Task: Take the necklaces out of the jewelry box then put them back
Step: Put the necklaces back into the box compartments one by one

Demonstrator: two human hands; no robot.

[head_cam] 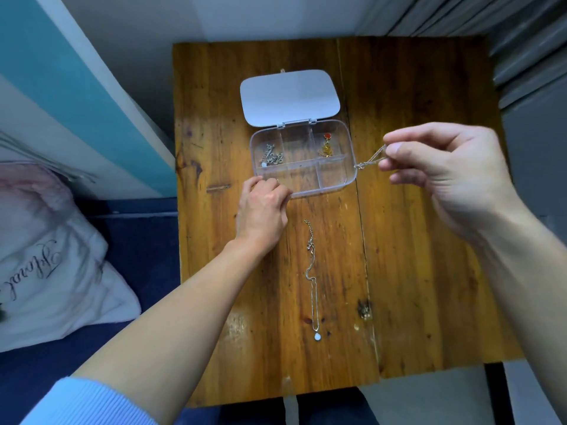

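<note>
Fingers (395, 139) of the right hand (445, 176) pinch a thin chain (369, 159) at the jewelry box's (349, 179) 3 o'clock edge; its tail could snag there and drag the box. The left hand (264, 207) closes on the 7 o'clock corner. 1 pendant necklace (313, 280) lies on the worktop (414, 271) at 6 o'clock; 2 pieces remain inside.

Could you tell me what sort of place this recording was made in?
Probably a bedroom at home: a small wooden table stands beside a bed with a lettered pillow on dark blue bedding, and a jewelry box lies open.
</note>
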